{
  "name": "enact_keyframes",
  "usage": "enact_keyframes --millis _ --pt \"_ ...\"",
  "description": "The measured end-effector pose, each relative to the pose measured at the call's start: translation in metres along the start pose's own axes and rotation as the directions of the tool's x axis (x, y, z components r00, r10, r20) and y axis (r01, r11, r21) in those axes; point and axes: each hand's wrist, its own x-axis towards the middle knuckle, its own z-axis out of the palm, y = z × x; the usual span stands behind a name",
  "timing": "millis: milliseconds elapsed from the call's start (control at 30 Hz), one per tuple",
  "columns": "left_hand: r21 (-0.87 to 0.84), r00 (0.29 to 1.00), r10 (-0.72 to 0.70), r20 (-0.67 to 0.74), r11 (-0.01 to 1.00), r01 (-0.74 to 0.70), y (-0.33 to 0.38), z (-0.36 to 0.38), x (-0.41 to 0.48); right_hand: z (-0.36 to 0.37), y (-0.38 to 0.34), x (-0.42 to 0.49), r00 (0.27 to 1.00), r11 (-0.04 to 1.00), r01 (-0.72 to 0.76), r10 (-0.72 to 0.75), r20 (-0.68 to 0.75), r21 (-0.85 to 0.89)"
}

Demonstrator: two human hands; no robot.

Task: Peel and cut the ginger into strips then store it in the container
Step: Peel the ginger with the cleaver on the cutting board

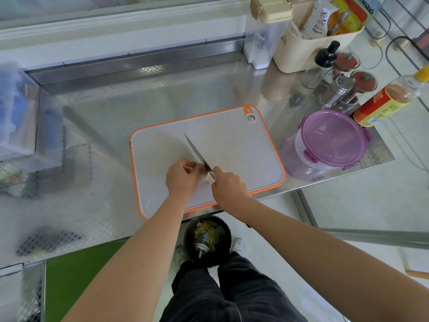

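My 2 hands work the ginger on the cutting board.

My left hand (181,178) curls its fingers round the pale ginger (204,175), holding it on the near part of the orange-edged cutting board (234,145). My right hand (228,187) grips the handle of the knife (197,151), whose blade lies against the ginger with its tip pointing far and left. The container (332,139), purple lid on, stands just right of the board. A black bin (207,240) sits on the floor below.
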Motion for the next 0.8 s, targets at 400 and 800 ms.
enact_keyframes --millis 400,800 --pt "-0.146 0.996 -0.069 0.062 0.986 0.077 -0.01 -0.005 0.001 0.007 0.025 0.016 0.997 0.952 -0.013 0.035 -0.066 0.305" --pt "0.292 0.985 0.168 0.044 0.941 -0.174 0.002 -0.004 -0.01 -0.007 0.025 0.009 1.0 0.949 -0.005 0.008 -0.009 0.317"
